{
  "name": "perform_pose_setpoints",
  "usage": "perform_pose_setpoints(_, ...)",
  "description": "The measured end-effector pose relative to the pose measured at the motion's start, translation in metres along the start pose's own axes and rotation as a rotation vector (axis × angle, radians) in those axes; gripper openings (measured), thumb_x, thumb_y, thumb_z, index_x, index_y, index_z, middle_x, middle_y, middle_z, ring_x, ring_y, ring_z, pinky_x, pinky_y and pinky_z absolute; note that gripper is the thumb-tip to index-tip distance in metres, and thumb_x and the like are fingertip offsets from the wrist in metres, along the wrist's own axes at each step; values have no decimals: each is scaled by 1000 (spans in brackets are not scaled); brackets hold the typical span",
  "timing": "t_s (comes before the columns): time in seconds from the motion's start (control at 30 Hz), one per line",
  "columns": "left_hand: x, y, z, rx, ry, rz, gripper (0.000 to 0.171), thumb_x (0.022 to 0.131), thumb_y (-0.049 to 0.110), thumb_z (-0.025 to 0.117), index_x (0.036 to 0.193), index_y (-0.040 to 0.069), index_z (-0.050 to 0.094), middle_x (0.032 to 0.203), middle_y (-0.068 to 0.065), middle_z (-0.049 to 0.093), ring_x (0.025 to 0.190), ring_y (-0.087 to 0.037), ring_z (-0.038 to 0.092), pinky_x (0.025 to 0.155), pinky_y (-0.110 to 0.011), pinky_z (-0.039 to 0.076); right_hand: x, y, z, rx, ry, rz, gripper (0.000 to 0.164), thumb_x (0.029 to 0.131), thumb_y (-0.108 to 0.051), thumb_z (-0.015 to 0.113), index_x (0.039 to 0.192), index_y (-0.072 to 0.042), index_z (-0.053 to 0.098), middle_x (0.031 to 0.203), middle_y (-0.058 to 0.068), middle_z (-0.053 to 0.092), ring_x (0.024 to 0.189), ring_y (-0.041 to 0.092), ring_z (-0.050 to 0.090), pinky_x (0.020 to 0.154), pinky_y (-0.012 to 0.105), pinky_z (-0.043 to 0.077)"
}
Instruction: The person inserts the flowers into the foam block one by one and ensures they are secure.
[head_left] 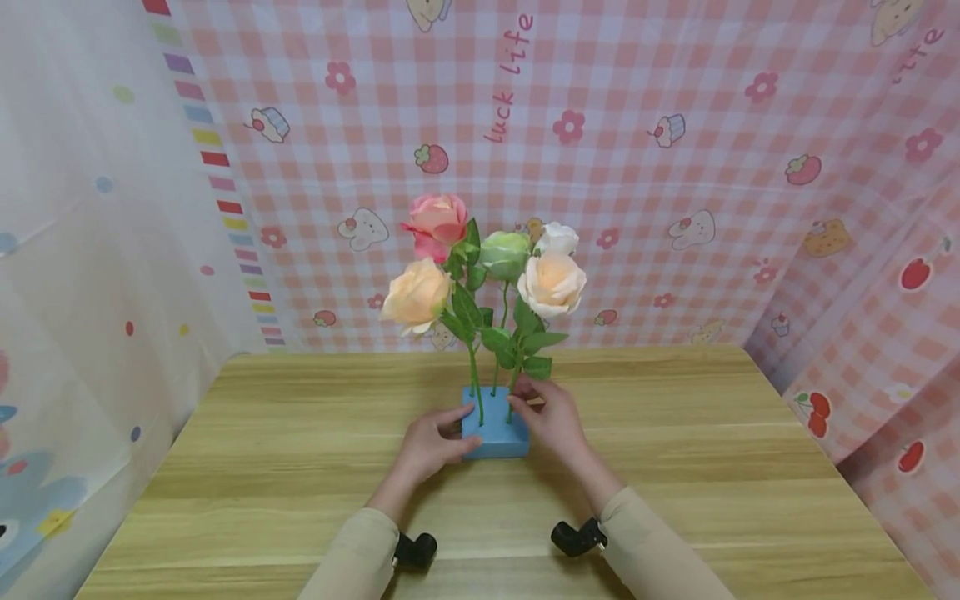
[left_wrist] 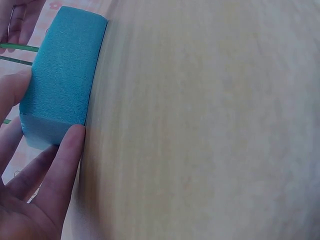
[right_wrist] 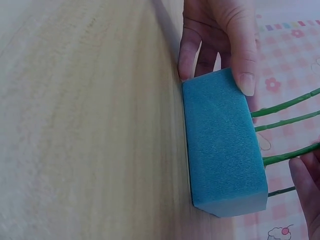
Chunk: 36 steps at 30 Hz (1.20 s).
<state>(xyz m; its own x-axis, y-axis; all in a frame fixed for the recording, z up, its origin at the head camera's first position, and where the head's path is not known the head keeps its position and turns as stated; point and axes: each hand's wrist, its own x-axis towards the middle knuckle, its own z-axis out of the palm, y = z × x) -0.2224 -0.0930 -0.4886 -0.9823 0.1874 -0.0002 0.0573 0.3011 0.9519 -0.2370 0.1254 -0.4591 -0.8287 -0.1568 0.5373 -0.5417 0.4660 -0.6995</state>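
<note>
A blue foam block [head_left: 495, 447] sits on the wooden table with several artificial roses standing in it. My left hand [head_left: 431, 446] grips the block's left side, its thumb on the top edge and fingers low at the side, as the left wrist view also shows on the block [left_wrist: 65, 65]. With thumb and fingertips, my right hand [head_left: 557, 418] pinches the green stem [right_wrist: 287, 155] of the pale peach rose [head_left: 552, 284], just above the block's front right. The other blooms are a pink rose [head_left: 437, 223], a yellow-peach rose [head_left: 417, 295], a green rose [head_left: 505, 255] and a white rose [head_left: 558, 238].
The wooden table [head_left: 300, 467] extends to both sides. Behind it hangs a pink checked cloth [head_left: 637, 192], with a white patterned cloth [head_left: 97, 275] at the left. Black wrist-worn devices [head_left: 417, 551] stick out from both sleeves over the table.
</note>
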Motion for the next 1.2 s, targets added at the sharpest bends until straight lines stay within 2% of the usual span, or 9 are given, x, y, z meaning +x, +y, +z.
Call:
perform_pose_setpoints(0.53,0,0,-1,20,1,3,59,79,20,86,134,13,64,131,-26,57,83,-20,68,62,-31,60,-2,0,1,53,-2,0,11,87,3,74,92,-3,65,86,9,66,84,27,68,66,28,60)
perform_pose_setpoints(0.7,0,0,-1,29,2,2,59,79,21,86,134,15,64,132,-25,57,79,-18,68,61,-31,59,-3,0,2,54,9,0,12,86,3,74,92,-3,65,86,9,66,83,27,67,66,28,60)
perform_pose_setpoints(0.93,1,0,-1,20,-2,3,59,80,22,85,134,15,64,133,-24,56,81,-19,68,62,-31,60,-3,0,2,42,12,-4,12,87,2,74,92,-3,65,86,8,66,83,27,67,65,28,59)
perform_pose_setpoints(1.2,0,0,-1,27,-8,2,58,80,23,85,134,16,64,134,-23,56,79,-17,68,62,-31,59,-6,3,5,32,-26,12,10,88,2,73,91,-4,65,86,7,66,84,27,67,66,27,59)
